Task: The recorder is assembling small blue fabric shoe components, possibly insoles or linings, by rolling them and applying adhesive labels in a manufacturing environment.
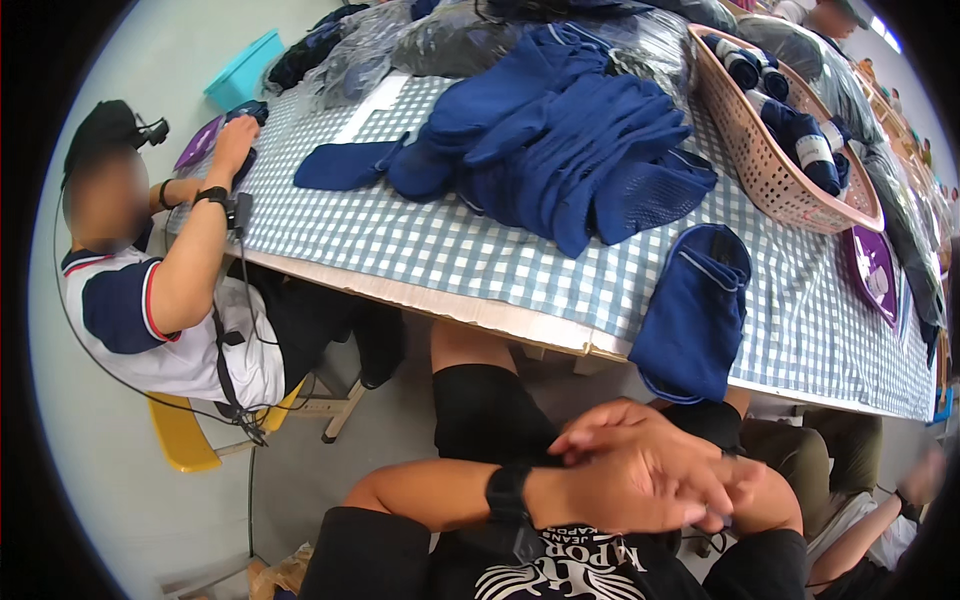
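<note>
My left hand (640, 487), with a black band on its wrist, crosses over my right wrist in front of my chest. Its fingers are apart and a little blurred; I see no object in them. Partly behind it, my right hand (615, 428) points to the left with its fingers loosely apart, also without a visible object. Just beyond my hands, a dark blue knit sock (695, 310) with a light edge line lies at the table's near edge, slightly overhanging. Farther back is a large heap of similar blue socks (560, 140), with a flat one (345, 165) at its left.
A pink basket (790, 190) holds banded rolls of blue socks at the right of the checked tablecloth (450, 260). Beside it lies a purple tray (872, 275). Plastic bags (430, 45) line the back. A co-worker (170, 280) sits left; another person's arm (860, 535) shows lower right.
</note>
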The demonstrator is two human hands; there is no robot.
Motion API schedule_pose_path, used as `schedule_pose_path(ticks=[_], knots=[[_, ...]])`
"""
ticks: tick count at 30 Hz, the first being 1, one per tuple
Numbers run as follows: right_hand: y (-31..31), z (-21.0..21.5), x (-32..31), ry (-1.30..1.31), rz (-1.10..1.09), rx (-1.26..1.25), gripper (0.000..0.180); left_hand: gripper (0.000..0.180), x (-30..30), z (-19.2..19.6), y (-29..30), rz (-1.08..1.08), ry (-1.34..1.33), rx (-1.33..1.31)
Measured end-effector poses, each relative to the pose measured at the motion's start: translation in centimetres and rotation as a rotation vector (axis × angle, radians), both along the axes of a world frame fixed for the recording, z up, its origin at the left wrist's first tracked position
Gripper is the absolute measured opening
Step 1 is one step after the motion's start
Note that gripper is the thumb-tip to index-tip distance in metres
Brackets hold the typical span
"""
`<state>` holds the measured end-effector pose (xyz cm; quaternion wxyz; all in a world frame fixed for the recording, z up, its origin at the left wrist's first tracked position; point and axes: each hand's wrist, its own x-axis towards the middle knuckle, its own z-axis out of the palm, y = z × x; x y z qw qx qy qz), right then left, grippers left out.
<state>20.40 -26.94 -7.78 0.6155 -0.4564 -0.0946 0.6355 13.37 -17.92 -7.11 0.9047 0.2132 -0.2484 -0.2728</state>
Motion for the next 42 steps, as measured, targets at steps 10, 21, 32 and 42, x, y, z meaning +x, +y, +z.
schedule_pose_path(ticks=[10,21,32,42], knots=[[0.2,2.3,-2.1,-1.382,-0.002,0.471,0.017,0.021,0.4,-5.5,12.4,0.660,0.014,0.841],[9.5,-0.7,-8.4,-1.989,0.407,0.929,0.028,0.023,4.9,-21.5,14.9,0.770,0.384,1.391],[9.7,-7.5,-8.5,-1.888,0.731,0.815,0.018,0.023,3.8,-19.3,19.3,0.714,0.594,1.536],[10.1,-2.8,-5.8,-2.116,0.191,0.634,0.037,0.018,3.2,-21.6,15.4,0.940,0.732,1.101]])
